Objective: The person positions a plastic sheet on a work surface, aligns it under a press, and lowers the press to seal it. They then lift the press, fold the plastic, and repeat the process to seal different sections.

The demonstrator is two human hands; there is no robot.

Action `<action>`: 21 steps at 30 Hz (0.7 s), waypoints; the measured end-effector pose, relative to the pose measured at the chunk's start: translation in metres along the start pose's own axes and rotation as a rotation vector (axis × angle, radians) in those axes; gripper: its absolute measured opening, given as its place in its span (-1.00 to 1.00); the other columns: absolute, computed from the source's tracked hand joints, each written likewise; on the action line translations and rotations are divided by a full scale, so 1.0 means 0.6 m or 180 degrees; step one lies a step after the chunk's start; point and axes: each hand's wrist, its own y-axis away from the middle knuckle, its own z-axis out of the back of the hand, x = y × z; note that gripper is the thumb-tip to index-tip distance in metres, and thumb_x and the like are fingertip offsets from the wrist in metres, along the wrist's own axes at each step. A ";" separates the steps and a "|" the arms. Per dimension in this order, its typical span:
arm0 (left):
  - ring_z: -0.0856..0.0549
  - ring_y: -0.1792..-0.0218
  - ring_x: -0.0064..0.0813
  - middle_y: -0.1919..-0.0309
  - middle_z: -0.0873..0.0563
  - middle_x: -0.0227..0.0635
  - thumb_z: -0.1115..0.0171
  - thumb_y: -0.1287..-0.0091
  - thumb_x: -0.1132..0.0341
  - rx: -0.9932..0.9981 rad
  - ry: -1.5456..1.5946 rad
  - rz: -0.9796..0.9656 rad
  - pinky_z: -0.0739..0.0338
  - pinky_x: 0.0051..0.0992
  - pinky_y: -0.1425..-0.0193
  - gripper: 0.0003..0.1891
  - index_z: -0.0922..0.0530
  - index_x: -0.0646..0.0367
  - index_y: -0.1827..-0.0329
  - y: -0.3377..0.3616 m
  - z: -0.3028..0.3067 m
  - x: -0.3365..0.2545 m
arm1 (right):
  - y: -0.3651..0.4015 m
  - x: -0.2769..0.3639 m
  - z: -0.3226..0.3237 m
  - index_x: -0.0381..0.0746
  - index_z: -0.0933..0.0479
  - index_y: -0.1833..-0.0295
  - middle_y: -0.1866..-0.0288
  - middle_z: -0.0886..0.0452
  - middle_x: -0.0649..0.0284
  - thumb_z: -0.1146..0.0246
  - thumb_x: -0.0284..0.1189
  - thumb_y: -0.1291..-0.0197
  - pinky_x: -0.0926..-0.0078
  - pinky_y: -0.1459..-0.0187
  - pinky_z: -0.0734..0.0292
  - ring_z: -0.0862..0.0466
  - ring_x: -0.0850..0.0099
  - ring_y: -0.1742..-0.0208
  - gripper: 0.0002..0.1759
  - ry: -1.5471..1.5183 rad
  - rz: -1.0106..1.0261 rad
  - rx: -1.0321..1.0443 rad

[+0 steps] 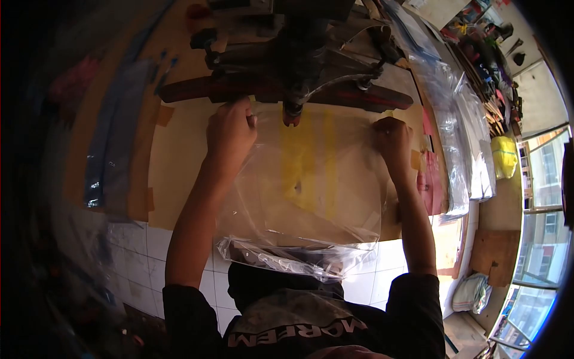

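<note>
A clear plastic sheet (257,209) lies over the brown work surface, its near end bunched and hanging past the front edge. My left hand (231,130) is closed at the sheet's far left corner, just below a long dark bar (365,96) of a machine. At the far right corner my right hand (393,140) is also closed on the plastic, fingers curled under. Between my hands, yellow tape strips (297,161) show through the sheet. A red-tipped metal part (292,115) of the machine points down at the middle of the far edge.
The dark machine (299,48) overhangs the back of the table. Stacked clear plastic (460,143) lies along the right side, and more blue-tinted plastic (110,161) on the left. A yellow bag (504,157) hangs further right, near windows. White tiles (131,245) cover the floor.
</note>
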 end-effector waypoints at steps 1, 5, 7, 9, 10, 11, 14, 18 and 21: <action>-0.68 0.34 -0.11 0.42 -0.68 -0.12 -0.34 -0.12 0.37 0.0011 0.0125 -0.0030 -0.55 -0.24 0.22 -0.85 -0.55 0.21 0.36 0.000 0.001 0.001 | 0.001 0.003 0.000 -0.34 -0.66 0.45 0.46 -0.67 0.02 -0.24 -0.51 0.11 0.32 0.28 -0.58 -0.69 0.12 0.42 -0.87 -0.0043 -0.0115 0.0031; -0.69 0.29 -0.07 0.38 -0.69 -0.15 -0.28 -0.12 0.40 0.0174 0.0272 -0.0219 -0.59 -0.19 0.17 -0.93 -0.61 0.18 0.38 0.000 0.007 0.018 | -0.001 -0.004 -0.011 -0.33 -0.66 0.43 0.50 -0.66 0.02 -0.26 -0.51 0.09 0.30 0.29 -0.58 -0.69 0.11 0.43 -0.87 0.0266 -0.0287 0.0015; -0.70 0.37 -0.17 0.42 -0.70 -0.12 -0.24 -0.17 0.41 0.0376 0.0170 -0.0402 -0.55 -0.31 0.21 -0.91 -0.64 0.21 0.31 0.004 0.026 0.015 | -0.003 0.002 -0.012 -0.31 -0.66 0.40 0.52 -0.65 0.01 -0.27 -0.49 0.06 0.29 0.30 -0.57 -0.69 0.11 0.44 -0.87 0.0406 -0.0538 -0.0075; -0.71 0.36 -0.16 0.42 -0.70 -0.11 -0.22 -0.18 0.42 0.0552 0.0240 -0.0373 -0.55 -0.32 0.21 -0.89 -0.64 0.23 0.29 0.008 0.034 0.017 | -0.004 0.016 -0.003 -0.30 -0.66 0.39 0.53 -0.65 0.00 -0.27 -0.48 0.05 0.29 0.31 -0.57 -0.69 0.11 0.44 -0.87 0.0265 -0.0641 -0.0058; -0.71 0.36 -0.15 0.43 -0.70 -0.10 -0.19 -0.19 0.43 0.0726 0.0324 -0.0353 -0.55 -0.32 0.21 -0.87 -0.65 0.24 0.27 0.009 0.037 0.017 | -0.003 0.021 -0.001 -0.28 -0.67 0.37 0.54 -0.65 0.00 -0.28 -0.46 0.04 0.30 0.32 -0.57 -0.69 0.12 0.45 -0.87 0.0138 -0.0745 -0.0050; -0.71 0.36 -0.15 0.43 -0.70 -0.10 -0.19 -0.19 0.43 0.0720 0.0317 -0.0344 -0.55 -0.32 0.21 -0.87 -0.65 0.24 0.27 0.010 0.039 0.016 | -0.002 0.018 -0.001 -0.28 -0.67 0.37 0.54 -0.65 0.00 -0.28 -0.46 0.04 0.30 0.32 -0.57 -0.69 0.12 0.45 -0.87 0.0130 -0.0738 -0.0045; -0.71 0.34 -0.11 0.41 -0.70 -0.05 -0.17 -0.19 0.44 0.0976 0.0171 -0.0371 -0.56 -0.34 0.18 -0.87 -0.66 0.26 0.27 0.010 0.041 0.015 | -0.002 0.004 -0.009 -0.29 -0.67 0.40 0.55 -0.64 0.02 -0.29 -0.47 0.04 0.32 0.35 -0.56 -0.69 0.16 0.47 -0.88 0.0159 -0.0408 0.0081; -0.71 0.29 -0.07 0.38 -0.70 -0.02 -0.17 -0.19 0.46 0.0598 0.0112 -0.0488 -0.57 -0.33 0.13 -0.85 -0.67 0.27 0.24 0.002 0.024 0.010 | -0.011 0.003 -0.002 -0.32 -0.68 0.41 0.54 -0.65 0.05 -0.27 -0.51 0.06 0.40 0.40 -0.55 -0.69 0.25 0.51 -0.88 0.0039 -0.0111 0.0132; -0.71 0.26 -0.06 0.35 -0.70 -0.02 -0.19 -0.18 0.48 0.0539 0.0152 -0.0535 -0.58 -0.31 0.11 -0.84 -0.67 0.28 0.23 -0.008 0.020 0.011 | -0.016 -0.001 -0.003 -0.31 -0.68 0.40 0.53 -0.66 0.06 -0.26 -0.52 0.09 0.46 0.41 -0.54 -0.69 0.28 0.52 -0.87 -0.0075 -0.0118 0.0169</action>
